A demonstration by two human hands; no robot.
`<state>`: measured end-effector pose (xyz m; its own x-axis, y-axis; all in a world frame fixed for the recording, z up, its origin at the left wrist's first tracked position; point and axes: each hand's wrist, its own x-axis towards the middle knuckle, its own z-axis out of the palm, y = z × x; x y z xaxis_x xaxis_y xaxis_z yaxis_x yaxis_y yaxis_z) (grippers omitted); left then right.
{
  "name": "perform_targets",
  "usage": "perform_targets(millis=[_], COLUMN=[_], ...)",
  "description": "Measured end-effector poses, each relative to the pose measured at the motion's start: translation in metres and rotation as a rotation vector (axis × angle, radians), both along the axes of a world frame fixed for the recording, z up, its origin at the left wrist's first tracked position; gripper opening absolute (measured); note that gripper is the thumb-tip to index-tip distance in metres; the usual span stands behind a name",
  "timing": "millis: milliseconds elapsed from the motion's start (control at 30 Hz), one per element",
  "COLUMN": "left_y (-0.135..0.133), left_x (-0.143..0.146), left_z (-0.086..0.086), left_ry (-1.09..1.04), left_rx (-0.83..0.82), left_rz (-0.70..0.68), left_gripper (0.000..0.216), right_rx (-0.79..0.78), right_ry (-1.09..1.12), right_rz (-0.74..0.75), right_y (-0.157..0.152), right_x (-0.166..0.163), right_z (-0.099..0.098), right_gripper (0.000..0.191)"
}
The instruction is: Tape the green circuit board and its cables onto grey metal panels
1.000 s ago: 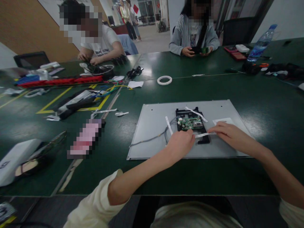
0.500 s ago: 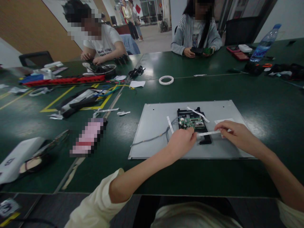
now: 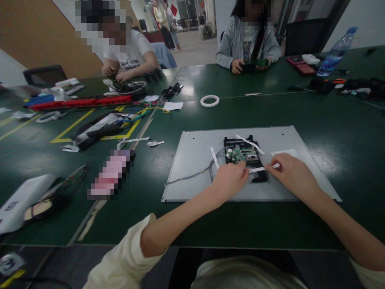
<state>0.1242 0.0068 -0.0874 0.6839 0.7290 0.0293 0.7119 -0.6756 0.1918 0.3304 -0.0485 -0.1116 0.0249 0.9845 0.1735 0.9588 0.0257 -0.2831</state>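
A flat grey metal panel lies on the table with a black plastic frame and a green circuit board on its middle. Across the frame's near part runs a strip of white tape. My left hand is closed on the strip's left end, fingertips just below the board. On the other side, my right hand pinches the strip, with a short end sticking out past the fingers. Another white strip crosses the frame's top, and a third white strip is left of the board, near a grey cable.
A white tape roll lies behind the panel. To the left are a phone, a white device and a bundle with coloured wires. A water bottle stands at the back right. Two people sit across the table.
My right hand has slid left along the tape strip, closer to my left hand, so the stretch between them is shorter. My left hand has hardly moved.
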Motion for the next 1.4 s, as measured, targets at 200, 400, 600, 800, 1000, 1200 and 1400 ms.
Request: perform_targets(millis=[200,400,600,800,1000,1200,1400], left_y=[-0.001,-0.004,-0.006,-0.008,-0.022,-0.027,-0.023], left_x=[0.004,0.005,-0.006,-0.01,-0.009,-0.008,-0.011], left_z=[0.001,0.001,0.002,0.01,0.011,0.004,-0.004], left_ry=[0.057,0.096,0.118,0.173,0.116,0.022,-0.021], left_rx=[0.006,0.062,0.089,0.076,0.152,0.181,0.177], left_rz=[0.02,0.032,0.011,-0.008,-0.157,-0.33,-0.389], left_gripper=[0.032,0.031,0.029,0.024,0.024,0.026,0.028], right_rx=[-0.021,-0.105,-0.097,0.013,-0.031,-0.052,-0.066], right_ry=[-0.21,-0.217,-0.233,-0.181,-0.181,-0.228,-0.217], right_rz=[-0.091,-0.137,-0.137,0.08,0.26,0.221,0.134], right_y=[-0.003,-0.003,-0.006,0.004,0.006,-0.003,-0.01], right_x=[-0.013,-0.006,0.015,0.038,0.046,0.046,0.049], right_z=[-0.001,0.001,0.002,-0.006,-0.02,-0.023,-0.026], right_gripper=[0.023,0.023,0.025,0.035,0.051,0.054,0.054])
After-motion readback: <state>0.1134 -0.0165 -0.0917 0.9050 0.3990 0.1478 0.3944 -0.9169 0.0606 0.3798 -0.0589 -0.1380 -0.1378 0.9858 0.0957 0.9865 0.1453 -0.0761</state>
